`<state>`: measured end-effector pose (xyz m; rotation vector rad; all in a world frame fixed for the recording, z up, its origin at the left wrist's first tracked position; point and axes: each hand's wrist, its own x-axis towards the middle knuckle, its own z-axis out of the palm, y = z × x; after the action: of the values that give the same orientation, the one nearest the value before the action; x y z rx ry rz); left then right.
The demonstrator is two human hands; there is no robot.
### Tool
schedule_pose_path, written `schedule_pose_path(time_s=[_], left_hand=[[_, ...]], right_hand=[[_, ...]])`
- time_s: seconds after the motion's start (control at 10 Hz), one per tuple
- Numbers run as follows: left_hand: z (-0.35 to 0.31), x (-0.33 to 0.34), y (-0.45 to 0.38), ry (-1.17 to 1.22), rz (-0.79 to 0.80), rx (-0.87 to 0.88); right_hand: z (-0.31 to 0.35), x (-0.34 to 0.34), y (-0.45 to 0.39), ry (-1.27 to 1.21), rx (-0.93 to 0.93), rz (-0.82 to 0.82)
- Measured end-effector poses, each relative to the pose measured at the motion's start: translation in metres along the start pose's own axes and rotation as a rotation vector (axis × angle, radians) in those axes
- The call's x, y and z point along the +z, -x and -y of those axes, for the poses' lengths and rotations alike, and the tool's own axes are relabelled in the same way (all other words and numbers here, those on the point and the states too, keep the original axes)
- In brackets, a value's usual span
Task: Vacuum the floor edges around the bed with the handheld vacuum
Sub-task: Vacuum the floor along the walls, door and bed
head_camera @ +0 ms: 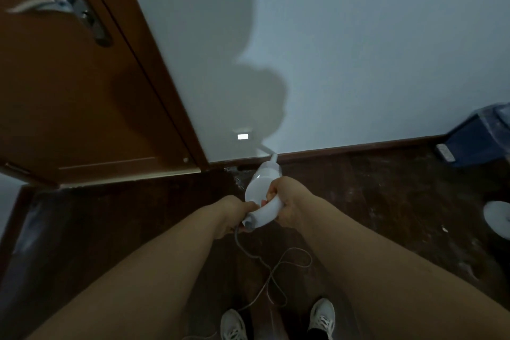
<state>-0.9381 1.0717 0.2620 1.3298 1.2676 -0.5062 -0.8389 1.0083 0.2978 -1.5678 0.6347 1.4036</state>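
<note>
Honestly, nearest the body a thin cord [271, 276] trails loose on the dark floor [386, 201], then comes the left hand [234, 214] with fingers curled on the tail end of the white handheld vacuum [262, 190], and the right hand [284, 203] wrapped round its curved handle. Looks like light rigid plastic, so that handle is the place to grab. Its long axis runs away from the person, nozzle aimed down at the skirting board [358, 149] near the door [82, 91]; no bed in view.
</note>
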Motion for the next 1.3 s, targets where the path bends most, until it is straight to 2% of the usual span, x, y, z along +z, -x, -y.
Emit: schedule_pose_path(time_s=[0.2, 0.4, 0.5, 0.7, 0.8, 0.9, 1.1, 1.3], left_hand=[[0.014, -0.032, -0.004, 0.021, 0.04, -0.022], [0.004, -0.029, 0.003, -0.027, 0.036, -0.01], [-0.002, -0.021, 0.005, -0.07, 0.036, 0.011], [-0.019, 0.005, 0.004, -0.113, 0.028, 0.021], [-0.032, 0.026, 0.006, -0.109, 0.013, 0.019], [-0.042, 0.044, 0.007, -0.091, 0.014, 0.004], [-0.064, 0.079, 0.001, -0.101, 0.037, 0.02], [-0.077, 0.095, -0.002, -0.125, 0.048, 0.023]], right_hand=[[-0.017, 0.031, -0.003, -0.05, -0.085, 0.05], [-0.012, 0.018, -0.004, -0.061, -0.078, 0.042], [-0.019, 0.008, -0.009, -0.119, -0.166, 0.094], [0.007, -0.026, 0.002, -0.022, -0.062, 0.094], [0.015, -0.047, 0.006, -0.067, -0.093, 0.116], [0.02, -0.068, 0.007, -0.058, -0.042, 0.093], [0.025, -0.108, -0.006, -0.181, -0.102, 0.056], [0.032, -0.128, -0.012, -0.173, -0.121, 0.028]])
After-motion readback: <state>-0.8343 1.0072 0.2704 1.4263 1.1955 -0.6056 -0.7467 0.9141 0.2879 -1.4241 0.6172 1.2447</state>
